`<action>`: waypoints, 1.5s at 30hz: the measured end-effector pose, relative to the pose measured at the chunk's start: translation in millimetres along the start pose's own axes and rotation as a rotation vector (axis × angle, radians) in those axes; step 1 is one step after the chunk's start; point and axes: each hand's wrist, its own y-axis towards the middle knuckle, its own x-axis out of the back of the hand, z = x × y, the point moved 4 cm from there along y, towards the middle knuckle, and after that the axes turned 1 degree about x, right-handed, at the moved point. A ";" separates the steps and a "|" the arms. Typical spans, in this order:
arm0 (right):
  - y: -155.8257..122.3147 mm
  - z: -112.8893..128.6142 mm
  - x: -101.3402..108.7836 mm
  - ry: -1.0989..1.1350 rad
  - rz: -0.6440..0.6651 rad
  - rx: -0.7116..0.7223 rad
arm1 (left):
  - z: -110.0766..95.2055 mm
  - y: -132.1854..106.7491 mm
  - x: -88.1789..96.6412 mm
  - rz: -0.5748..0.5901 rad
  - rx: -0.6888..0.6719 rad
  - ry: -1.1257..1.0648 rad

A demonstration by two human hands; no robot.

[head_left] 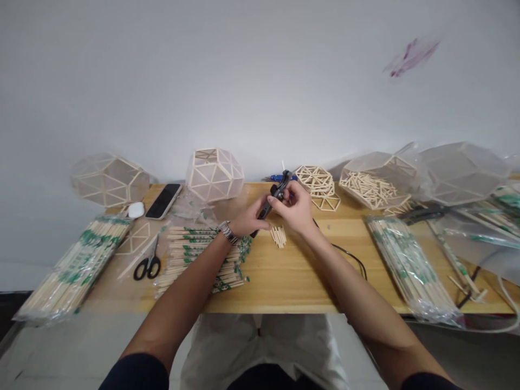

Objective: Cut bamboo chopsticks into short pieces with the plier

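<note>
My left hand (248, 219) and my right hand (296, 207) meet above the middle of the wooden table (292, 276). Both are closed round a black glue gun (277, 196) that points up and away, its glue stick poking out at the tip. Its black cord (349, 254) trails to the right. A small heap of short cut wooden sticks (278, 236) lies just below my hands. A watch sits on my left wrist.
Wrapped chopstick bundles lie at the left (73, 265), centre-left (199, 257) and right (410, 265). Black scissors (148, 265), a phone (163, 201), a polyhedral stick lantern (214, 173), stacked stick triangles (319, 185) and bagged lanterns (459, 170) stand around.
</note>
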 end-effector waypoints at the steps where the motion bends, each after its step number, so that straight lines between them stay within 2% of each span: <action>1: -1.6 -0.5 -0.1 0.018 -0.001 0.003 | -0.6 0.5 -1.2 -0.002 -0.028 0.012; 3: -4.0 0.3 0.4 0.079 0.008 0.002 | -3.0 1.3 -4.3 -0.040 -0.078 0.043; 6: -5.9 1.8 4.4 0.240 0.031 -0.029 | -9.2 0.7 -7.9 -0.167 -0.114 0.140; 10: -8.8 -10.9 15.6 0.476 0.062 -0.205 | -21.5 -4.1 -2.3 -0.387 -0.100 0.354; 12: -11.9 -22.1 21.9 0.520 0.077 -0.293 | -27.8 -6.4 3.5 -0.475 -0.103 0.470; 15: -17.2 -35.4 29.5 0.482 0.100 -0.351 | -33.7 -7.7 9.0 -0.532 -0.142 0.651; 18: -20.5 -39.4 33.6 0.442 0.094 -0.343 | -33.5 -8.1 9.4 -0.531 -0.176 0.778; 20: -20.7 -36.1 35.8 0.401 0.075 -0.286 | -31.4 -8.3 8.3 -0.511 -0.170 0.820; 25: -21.1 -24.0 39.6 0.226 0.042 -0.149 | -28.7 -8.3 4.6 -0.434 -0.128 0.866; 33: -26.1 -17.7 39.2 0.122 -0.011 -0.099 | -27.8 -9.1 -1.0 -0.398 -0.156 0.905; 38: -19.7 -14.7 37.0 0.110 0.036 -0.117 | -26.4 -9.0 -1.8 -0.385 -0.156 0.883; 45: -5.1 -10.1 31.8 0.142 0.193 -0.157 | -26.8 -8.7 1.6 -0.432 -0.137 0.865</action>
